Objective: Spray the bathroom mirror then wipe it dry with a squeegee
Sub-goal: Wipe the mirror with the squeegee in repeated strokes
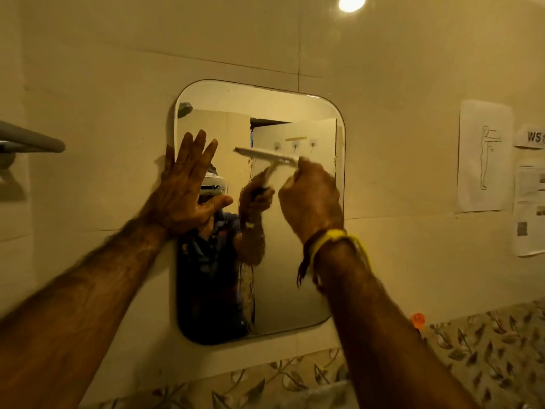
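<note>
A rounded rectangular mirror [295,276] hangs on the tiled wall in front of me. My left hand [184,187] lies flat and open against the mirror's left edge, fingers spread upward. My right hand [309,196] is closed around the handle of a white squeegee [265,156], whose blade lies nearly level against the glass in the mirror's upper middle. Wet streaks run down the glass below the blade. The mirror reflects the hand, the squeegee and a person in a dark shirt. A yellow thread band circles my right wrist. No spray bottle is recognisable.
A grey towel rail [29,140] juts out at the left edge. Paper sheets [483,154] are taped to the wall at the right. A small orange object [417,319] sits at the lower right, above leaf-patterned tiles [486,349]. A lamp [351,2] glows at the top.
</note>
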The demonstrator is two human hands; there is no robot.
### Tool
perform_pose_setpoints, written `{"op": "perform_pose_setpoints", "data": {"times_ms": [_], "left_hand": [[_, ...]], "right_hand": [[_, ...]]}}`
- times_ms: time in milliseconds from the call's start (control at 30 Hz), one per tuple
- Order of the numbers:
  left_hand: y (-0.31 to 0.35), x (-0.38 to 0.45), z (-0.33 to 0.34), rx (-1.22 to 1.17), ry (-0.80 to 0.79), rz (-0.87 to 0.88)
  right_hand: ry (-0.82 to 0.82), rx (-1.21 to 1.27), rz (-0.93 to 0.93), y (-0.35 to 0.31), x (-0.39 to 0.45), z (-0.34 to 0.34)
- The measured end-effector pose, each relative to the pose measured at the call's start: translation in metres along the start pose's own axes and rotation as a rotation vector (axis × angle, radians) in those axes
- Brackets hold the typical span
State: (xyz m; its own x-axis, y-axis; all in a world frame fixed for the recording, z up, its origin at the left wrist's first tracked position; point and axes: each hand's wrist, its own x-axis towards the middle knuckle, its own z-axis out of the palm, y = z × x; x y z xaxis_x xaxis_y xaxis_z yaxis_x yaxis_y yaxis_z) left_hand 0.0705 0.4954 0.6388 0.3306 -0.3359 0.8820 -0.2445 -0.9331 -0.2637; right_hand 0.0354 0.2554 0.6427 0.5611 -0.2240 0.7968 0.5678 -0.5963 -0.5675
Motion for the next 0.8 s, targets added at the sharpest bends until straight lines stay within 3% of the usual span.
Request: {"op": "perform_pose_setpoints", "data": {"times_ms": [167, 367, 567, 667, 800], "left_hand": [[0.005, 0.001, -0.007, -0.090, -0.032, -0.054], [0.007, -0.012, -0.007, -0.196, -0.031, -0.158], [0.014, -0.014, -0.007, -0.172, -0.038, -0.205], [0.010, -0.017, -0.011, -0.004, -0.013, -0.226], [-0.004, -0.038, -0.016, 0.151, -0.004, -0.372]], "right_hand": [[0.012, -0.011, -0.024, -0.024, 0.044, -0.017], [-0.071, -0.087, -0.108, 0.002, -0.019, -0.001], [-0.048, -0.103, -0.166, -0.033, 0.039, -0.008], [-0.042, -0.096, -0.222, -0.025, 0.023, -0.004], [-0.159, -0.160, -0.349, 0.003, -0.029, 0.006]]}}
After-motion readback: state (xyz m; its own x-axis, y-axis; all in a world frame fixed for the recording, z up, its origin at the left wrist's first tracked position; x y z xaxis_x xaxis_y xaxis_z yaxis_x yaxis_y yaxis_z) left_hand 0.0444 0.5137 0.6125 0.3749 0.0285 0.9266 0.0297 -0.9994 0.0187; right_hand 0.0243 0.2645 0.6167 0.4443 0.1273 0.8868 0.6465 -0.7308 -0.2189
